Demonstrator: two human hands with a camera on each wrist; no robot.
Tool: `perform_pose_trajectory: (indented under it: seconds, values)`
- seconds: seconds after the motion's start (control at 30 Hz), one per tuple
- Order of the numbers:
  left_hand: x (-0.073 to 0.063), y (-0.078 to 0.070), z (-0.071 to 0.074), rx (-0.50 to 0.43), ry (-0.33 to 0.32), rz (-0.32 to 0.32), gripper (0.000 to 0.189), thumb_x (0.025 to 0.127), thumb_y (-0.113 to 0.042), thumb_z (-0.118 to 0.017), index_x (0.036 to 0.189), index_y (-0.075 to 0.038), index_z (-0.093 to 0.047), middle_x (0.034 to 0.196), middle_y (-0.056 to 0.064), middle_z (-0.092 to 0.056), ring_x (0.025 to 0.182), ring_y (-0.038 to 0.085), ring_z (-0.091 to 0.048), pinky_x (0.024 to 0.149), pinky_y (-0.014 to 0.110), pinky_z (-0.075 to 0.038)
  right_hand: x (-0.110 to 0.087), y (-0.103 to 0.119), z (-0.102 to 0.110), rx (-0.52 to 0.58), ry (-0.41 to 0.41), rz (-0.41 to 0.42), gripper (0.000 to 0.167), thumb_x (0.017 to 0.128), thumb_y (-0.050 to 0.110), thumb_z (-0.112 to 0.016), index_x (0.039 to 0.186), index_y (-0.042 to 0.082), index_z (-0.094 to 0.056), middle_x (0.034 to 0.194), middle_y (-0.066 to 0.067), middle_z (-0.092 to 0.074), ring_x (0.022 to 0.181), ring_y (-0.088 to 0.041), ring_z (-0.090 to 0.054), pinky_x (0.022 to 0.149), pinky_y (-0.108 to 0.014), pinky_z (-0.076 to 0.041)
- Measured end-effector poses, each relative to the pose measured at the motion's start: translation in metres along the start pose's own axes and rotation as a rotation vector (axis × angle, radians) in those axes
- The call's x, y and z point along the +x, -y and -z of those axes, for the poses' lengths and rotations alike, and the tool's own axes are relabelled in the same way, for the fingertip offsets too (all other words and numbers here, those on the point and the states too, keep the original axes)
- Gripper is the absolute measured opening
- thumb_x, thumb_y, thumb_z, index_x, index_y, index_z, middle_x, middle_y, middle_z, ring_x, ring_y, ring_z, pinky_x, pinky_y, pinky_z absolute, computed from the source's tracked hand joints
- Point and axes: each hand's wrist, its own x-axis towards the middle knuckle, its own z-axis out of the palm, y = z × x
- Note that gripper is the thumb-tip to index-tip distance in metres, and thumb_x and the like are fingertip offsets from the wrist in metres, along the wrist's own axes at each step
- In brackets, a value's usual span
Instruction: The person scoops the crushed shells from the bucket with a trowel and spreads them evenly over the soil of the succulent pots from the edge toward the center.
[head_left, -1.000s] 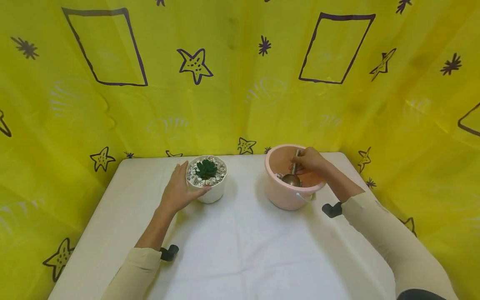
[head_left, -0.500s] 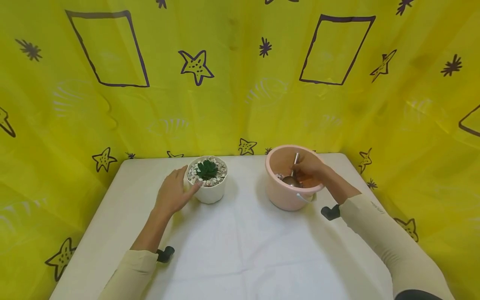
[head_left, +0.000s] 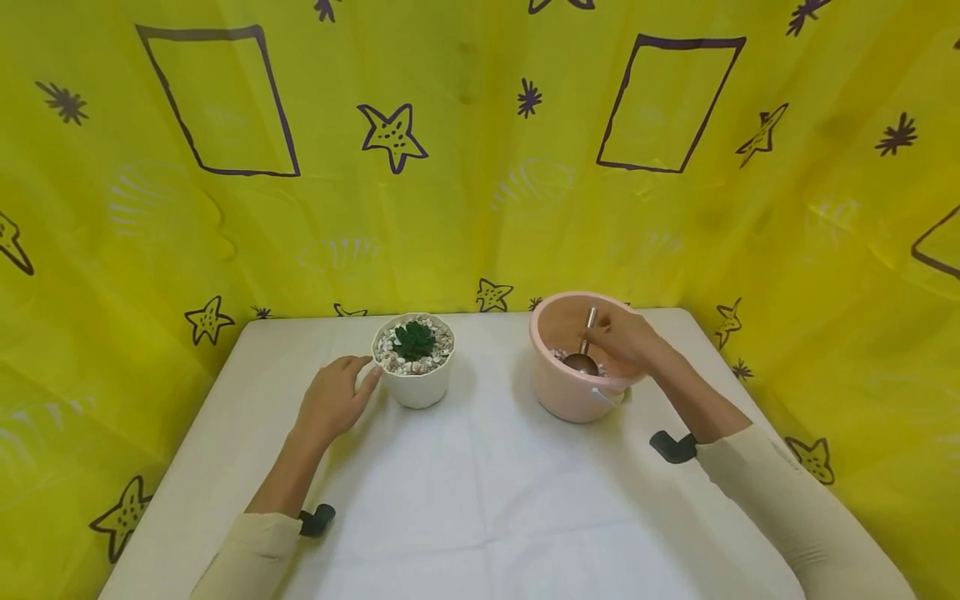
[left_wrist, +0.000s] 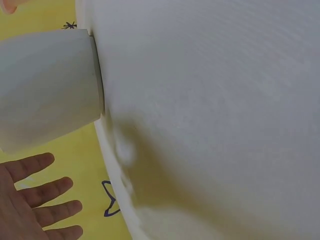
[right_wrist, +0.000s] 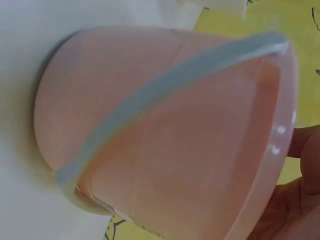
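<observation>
A white pot holds a green succulent among pale pebbles. Just left of it is my left hand, fingertips close to its side; whether they touch is hard to tell. In the left wrist view, the fingers are straight and spread beside the pot. My right hand reaches over the pink bucket and pinches the handle of a metal scoop. The scoop's round bowl rests down among pebbles inside. Part of that hand shows behind the bucket's rim in the right wrist view, fingertips hidden.
Both containers stand near the back of a white-covered table. A yellow patterned curtain hangs behind and at the sides. The bucket's pale handle hangs down its front.
My left hand has drawn back from around the pot, down and to the left. My right hand stays at the scoop, shifting slightly. Pot and bucket have not moved.
</observation>
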Motion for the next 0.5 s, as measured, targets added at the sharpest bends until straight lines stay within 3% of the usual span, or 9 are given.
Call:
perform_pose_trajectory:
  seconds: [0.1, 0.2, 0.23, 0.3, 0.4, 0.43, 0.5]
  values:
    - [-0.003, 0.004, 0.001, 0.007, -0.001, -0.003, 0.057, 0.112, -0.040, -0.043, 0.142, 0.004, -0.061, 0.143, 0.030, -0.058, 0.136, 0.049, -0.051, 0.115, 0.068, -0.034, -0.015, 0.005, -0.004, -0.013, -0.057, 0.003, 0.057, 0.109, 0.041, -0.054, 0.136, -0.009, -0.053, 0.134, -0.034, -0.060, 0.112, -0.048, -0.062, 0.084, -0.049, -0.059]
    - [-0.004, 0.006, 0.003, 0.024, -0.010, -0.015, 0.056, 0.111, -0.040, -0.044, 0.139, 0.005, -0.063, 0.140, 0.030, -0.060, 0.135, 0.049, -0.051, 0.114, 0.071, -0.034, -0.031, 0.008, -0.010, 0.002, -0.132, 0.002, 0.068, 0.110, 0.053, -0.045, 0.143, -0.007, -0.053, 0.129, -0.028, -0.064, 0.097, -0.039, -0.066, 0.074, -0.044, -0.059]
    - [-0.004, 0.006, 0.003, 0.030, -0.011, -0.019, 0.056, 0.111, -0.040, -0.044, 0.138, 0.005, -0.064, 0.140, 0.030, -0.060, 0.135, 0.049, -0.051, 0.113, 0.071, -0.034, -0.036, 0.009, -0.013, 0.001, -0.163, 0.008, 0.069, 0.110, 0.056, -0.042, 0.139, -0.005, -0.057, 0.120, -0.025, -0.068, 0.089, -0.035, -0.066, 0.068, -0.041, -0.057]
    - [-0.005, 0.007, 0.004, 0.035, -0.014, -0.026, 0.056, 0.111, -0.040, -0.045, 0.137, 0.006, -0.064, 0.139, 0.030, -0.060, 0.135, 0.049, -0.050, 0.113, 0.072, -0.034, -0.047, 0.010, -0.018, -0.028, -0.226, 0.036, 0.066, 0.110, 0.057, -0.039, 0.124, -0.002, -0.065, 0.098, -0.018, -0.070, 0.074, -0.029, -0.063, 0.059, -0.037, -0.052]
    - [-0.005, 0.007, 0.005, 0.048, -0.013, -0.031, 0.055, 0.110, -0.040, -0.046, 0.136, 0.005, -0.065, 0.138, 0.030, -0.060, 0.135, 0.050, -0.049, 0.113, 0.072, -0.033, -0.063, 0.010, -0.028, -0.107, -0.317, 0.110, 0.047, 0.110, 0.042, -0.046, 0.108, 0.001, -0.068, 0.075, -0.011, -0.063, 0.064, -0.025, -0.058, 0.052, -0.036, -0.047]
    - [-0.005, 0.007, 0.005, 0.051, -0.014, -0.032, 0.055, 0.110, -0.040, -0.047, 0.136, 0.006, -0.065, 0.138, 0.030, -0.060, 0.135, 0.050, -0.049, 0.113, 0.072, -0.033, -0.068, 0.010, -0.032, -0.130, -0.346, 0.139, 0.041, 0.110, 0.037, -0.051, 0.106, 0.000, -0.068, 0.074, -0.011, -0.062, 0.064, -0.027, -0.059, 0.053, -0.039, -0.050]
    - [-0.006, 0.007, 0.005, 0.060, -0.014, -0.031, 0.054, 0.110, -0.039, -0.048, 0.135, 0.006, -0.065, 0.139, 0.031, -0.060, 0.136, 0.051, -0.047, 0.113, 0.073, -0.033, -0.080, 0.009, -0.040, -0.177, -0.409, 0.198, 0.033, 0.106, 0.026, -0.059, 0.114, -0.005, -0.068, 0.090, -0.017, -0.069, 0.078, -0.034, -0.064, 0.062, -0.046, -0.057]
